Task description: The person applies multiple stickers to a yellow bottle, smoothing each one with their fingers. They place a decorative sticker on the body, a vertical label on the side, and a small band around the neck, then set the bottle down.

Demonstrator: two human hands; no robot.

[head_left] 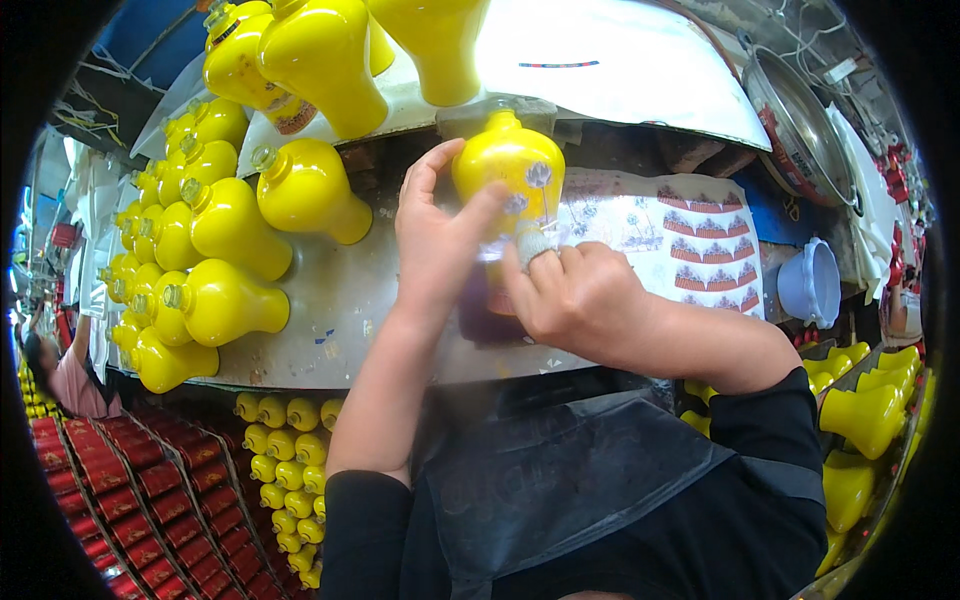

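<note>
In front of me stands a glossy yellow bottle with a narrow neck, wide shoulders and grey flower prints on its front. My left hand grips its left side, the thumb lying across the front. Between the fingers of my right hand is a small whitish-grey pad, held against the bottle's front below the flowers. The bottle's lower part is partly hidden by my hands. Beside it on the right lies a sheet of printed decals, with reddish-brown curved bands and grey flowers.
Several yellow bottles crowd the left of the table; more stand at the back. At right are a lilac bucket, a metal basin and racked bottles. Red boxes fill the lower left; a person is beyond.
</note>
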